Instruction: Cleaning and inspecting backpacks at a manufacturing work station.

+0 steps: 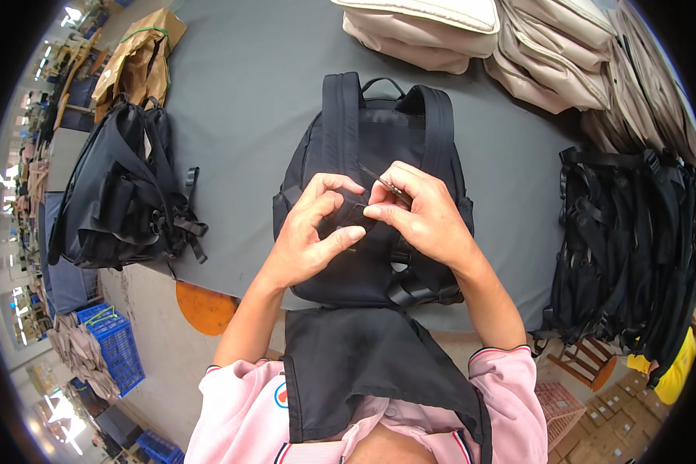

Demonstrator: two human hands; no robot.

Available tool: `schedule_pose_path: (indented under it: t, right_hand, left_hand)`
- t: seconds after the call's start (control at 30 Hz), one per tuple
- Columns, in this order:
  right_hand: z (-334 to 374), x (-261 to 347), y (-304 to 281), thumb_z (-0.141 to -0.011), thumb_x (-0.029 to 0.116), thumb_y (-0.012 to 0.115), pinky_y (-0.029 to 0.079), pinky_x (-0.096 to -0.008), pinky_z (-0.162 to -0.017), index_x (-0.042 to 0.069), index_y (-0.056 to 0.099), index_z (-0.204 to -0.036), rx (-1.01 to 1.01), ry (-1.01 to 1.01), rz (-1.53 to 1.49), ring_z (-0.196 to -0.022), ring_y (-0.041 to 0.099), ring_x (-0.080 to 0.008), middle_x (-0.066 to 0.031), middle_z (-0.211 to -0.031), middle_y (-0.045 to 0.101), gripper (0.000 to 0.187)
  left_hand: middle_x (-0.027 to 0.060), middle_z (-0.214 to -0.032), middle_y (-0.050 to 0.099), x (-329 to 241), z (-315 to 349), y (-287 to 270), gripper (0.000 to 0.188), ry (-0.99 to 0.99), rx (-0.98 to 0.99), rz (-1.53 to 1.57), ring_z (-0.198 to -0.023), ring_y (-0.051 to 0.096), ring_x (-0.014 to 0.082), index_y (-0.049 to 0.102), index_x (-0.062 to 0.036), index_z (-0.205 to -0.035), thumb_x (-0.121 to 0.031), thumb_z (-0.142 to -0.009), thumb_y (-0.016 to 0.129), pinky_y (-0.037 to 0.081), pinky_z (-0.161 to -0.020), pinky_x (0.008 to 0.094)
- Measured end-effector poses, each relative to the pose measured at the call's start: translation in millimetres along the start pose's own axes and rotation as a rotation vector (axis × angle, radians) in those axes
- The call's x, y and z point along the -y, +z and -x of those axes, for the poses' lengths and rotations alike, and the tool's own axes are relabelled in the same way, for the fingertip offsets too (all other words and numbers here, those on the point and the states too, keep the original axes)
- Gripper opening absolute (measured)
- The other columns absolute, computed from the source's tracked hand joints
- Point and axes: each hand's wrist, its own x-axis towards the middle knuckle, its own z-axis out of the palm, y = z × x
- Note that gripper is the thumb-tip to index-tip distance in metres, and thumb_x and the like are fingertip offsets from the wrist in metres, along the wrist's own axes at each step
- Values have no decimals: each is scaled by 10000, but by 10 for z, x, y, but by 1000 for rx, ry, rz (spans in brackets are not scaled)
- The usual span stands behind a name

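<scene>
A black backpack (363, 131) lies back-side up on the grey table (247, 93), its two shoulder straps running away from me. My left hand (313, 232) pinches a fold of black fabric on the backpack's back panel between thumb and fingers. My right hand (417, 213) holds a small pair of metal thread snips (383, 182), their tips at that same fold, right beside my left fingertips. Both hands touch the backpack near its middle.
A pile of black backpacks (120, 193) lies at the table's left. Black bags with straps (634, 247) are stacked at the right. Beige cushions (533, 46) fill the far right. A brown paper bag (139, 58), an orange stool (205, 305) and blue crates (116, 348) are at the left.
</scene>
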Motion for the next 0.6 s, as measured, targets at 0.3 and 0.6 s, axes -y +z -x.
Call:
schedule_pose_path:
  t: [0.3, 0.6]
  right_hand:
    - [71, -237, 54, -798, 50, 671, 367, -255, -549, 8, 544, -777, 82, 40, -277, -605, 437, -87, 0, -718, 491, 135]
    - [383, -145, 75, -810, 91, 677, 494, -262, -661, 21, 577, -1037, -304, -24, 149, -777, 610, -134, -73, -890, 564, 257]
  left_hand:
    - [100, -1129, 511, -45, -37, -27, 261, 48, 149, -186, -927, 505, 170, 498, 10, -830, -141, -775, 704, 426, -718, 291]
    - [79, -1142, 497, -18, -26, 5, 263, -141, 81, 121, -824, 450, 104, 485, 3, -806, -153, -793, 696, 399, -679, 242]
